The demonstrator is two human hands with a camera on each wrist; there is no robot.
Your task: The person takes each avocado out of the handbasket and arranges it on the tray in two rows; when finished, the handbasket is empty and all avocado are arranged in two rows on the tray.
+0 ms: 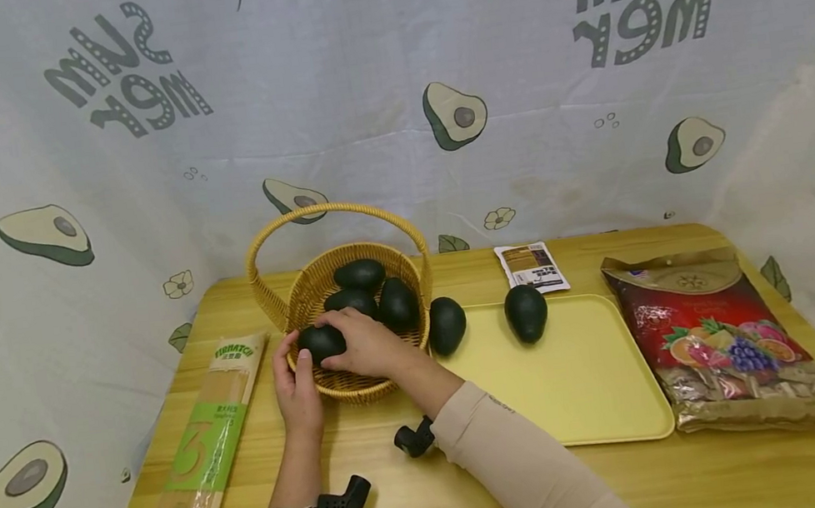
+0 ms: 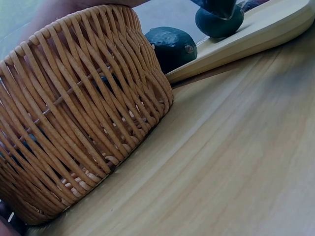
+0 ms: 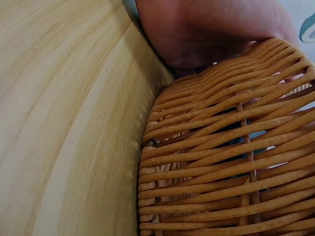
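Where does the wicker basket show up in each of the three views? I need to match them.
Head: the wicker basket sits left of centre on the table, both hands at its near rim.
Left wrist: its woven wall fills the left half.
Right wrist: its wall fills the lower right, under a hand.
Shared landmark: the wooden table beside it.

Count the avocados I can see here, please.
6: three in the basket, one held at its rim, one at the tray's edge, one on it. More may be hidden.
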